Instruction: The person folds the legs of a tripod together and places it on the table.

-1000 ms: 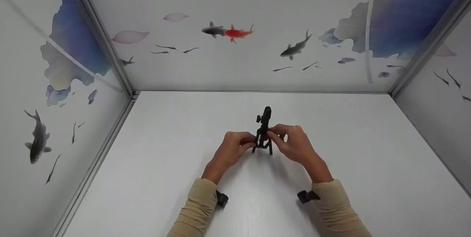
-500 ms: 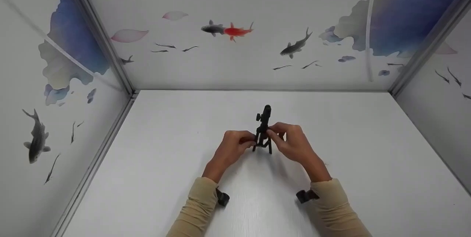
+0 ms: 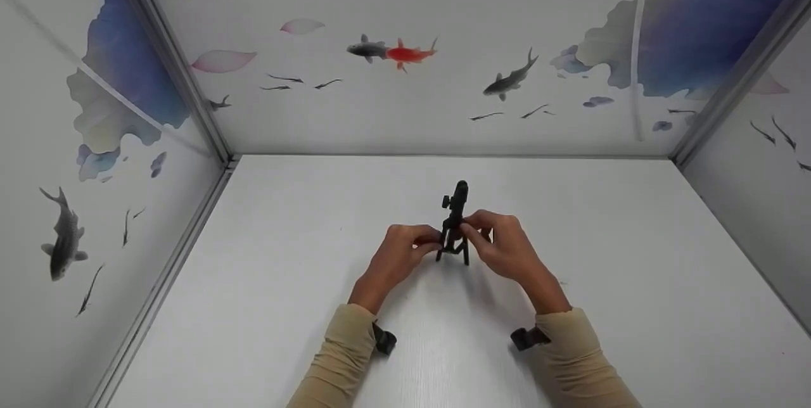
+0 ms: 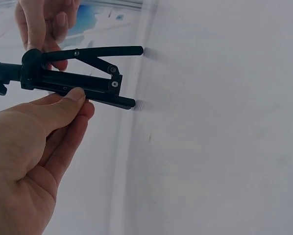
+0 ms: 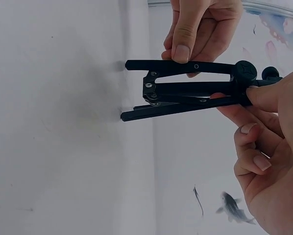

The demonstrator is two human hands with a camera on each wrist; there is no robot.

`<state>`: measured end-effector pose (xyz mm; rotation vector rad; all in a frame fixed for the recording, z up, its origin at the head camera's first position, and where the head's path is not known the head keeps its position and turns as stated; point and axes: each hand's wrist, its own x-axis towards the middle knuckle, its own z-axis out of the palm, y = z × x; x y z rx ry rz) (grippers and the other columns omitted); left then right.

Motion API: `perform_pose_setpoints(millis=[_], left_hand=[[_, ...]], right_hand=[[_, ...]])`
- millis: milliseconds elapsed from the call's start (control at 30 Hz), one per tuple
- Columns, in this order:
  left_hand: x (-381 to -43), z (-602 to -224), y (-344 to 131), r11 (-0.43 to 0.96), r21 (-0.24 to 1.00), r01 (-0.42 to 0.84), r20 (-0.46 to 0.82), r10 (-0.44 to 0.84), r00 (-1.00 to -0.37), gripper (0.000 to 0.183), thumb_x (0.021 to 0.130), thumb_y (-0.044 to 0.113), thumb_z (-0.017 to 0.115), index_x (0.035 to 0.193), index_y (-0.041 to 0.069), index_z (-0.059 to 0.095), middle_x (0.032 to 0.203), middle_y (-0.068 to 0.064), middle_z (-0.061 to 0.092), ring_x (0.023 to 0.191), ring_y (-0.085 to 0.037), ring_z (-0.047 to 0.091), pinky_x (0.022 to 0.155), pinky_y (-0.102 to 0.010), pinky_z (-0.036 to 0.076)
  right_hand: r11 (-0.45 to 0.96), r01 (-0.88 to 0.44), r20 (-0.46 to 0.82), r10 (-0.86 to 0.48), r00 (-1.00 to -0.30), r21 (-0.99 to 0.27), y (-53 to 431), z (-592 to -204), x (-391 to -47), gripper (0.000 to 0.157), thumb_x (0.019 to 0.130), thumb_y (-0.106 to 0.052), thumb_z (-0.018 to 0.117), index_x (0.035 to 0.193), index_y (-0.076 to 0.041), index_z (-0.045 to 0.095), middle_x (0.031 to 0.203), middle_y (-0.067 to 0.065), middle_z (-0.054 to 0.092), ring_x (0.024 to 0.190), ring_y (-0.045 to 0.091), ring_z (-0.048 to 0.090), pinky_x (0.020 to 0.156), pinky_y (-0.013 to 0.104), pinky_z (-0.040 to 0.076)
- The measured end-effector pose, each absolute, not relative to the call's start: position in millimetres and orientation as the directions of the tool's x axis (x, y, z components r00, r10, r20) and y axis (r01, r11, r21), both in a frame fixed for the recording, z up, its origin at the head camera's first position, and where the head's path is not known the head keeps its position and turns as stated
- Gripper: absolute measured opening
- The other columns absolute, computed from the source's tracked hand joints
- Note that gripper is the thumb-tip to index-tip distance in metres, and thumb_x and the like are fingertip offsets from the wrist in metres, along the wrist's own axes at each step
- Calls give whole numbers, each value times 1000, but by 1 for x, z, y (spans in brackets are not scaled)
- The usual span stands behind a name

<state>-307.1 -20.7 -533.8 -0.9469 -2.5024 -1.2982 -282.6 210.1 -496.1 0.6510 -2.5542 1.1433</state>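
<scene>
A small black tripod (image 3: pixel 455 218) stands upright on the white table, its legs only partly spread and a knob on its upper left side. My left hand (image 3: pixel 402 253) pinches one of its legs between thumb and fingers; in the left wrist view the thumb lies along that leg (image 4: pixel 107 99). From the other side my right hand (image 3: pixel 507 246) grips the tripod up by the hub (image 5: pixel 244 73) where the legs join, thumb and index finger on it. The remaining right fingers are curled in. Metal-jointed braces (image 5: pixel 150 85) link the legs to the centre column.
The white tabletop (image 3: pixel 285 332) is bounded by a back wall (image 3: pixel 431 123) and side walls printed with fish and petals. Metal frame bars (image 3: pixel 215 129) run along the corners. Small black cameras (image 3: pixel 384 339) are strapped at both wrists, below beige sleeves.
</scene>
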Motion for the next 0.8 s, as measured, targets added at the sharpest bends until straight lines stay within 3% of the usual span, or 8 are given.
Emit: perform_pose_setpoints(millis=[367, 800], left_hand=[[-308, -536, -18, 412, 673, 614, 440, 444, -780, 13, 91, 15, 73, 102, 12, 79, 99, 6, 78, 95, -1, 71, 84, -20, 57], [-308, -538, -17, 386, 677, 627, 473, 426, -772, 15, 91, 16, 74, 103, 10, 79, 99, 4, 79, 94, -3, 73, 83, -21, 58]], right_hand=[[589, -469, 394, -261, -881, -658, 210, -496, -282, 14, 102, -26, 61, 104, -24, 74, 91, -9, 76, 68, 14, 58, 57, 26, 46], [581, -473, 402, -257, -879, -663, 209, -498, -282, 14, 102, -26, 60, 106, -22, 73, 91, -6, 76, 66, 13, 56, 56, 25, 45]])
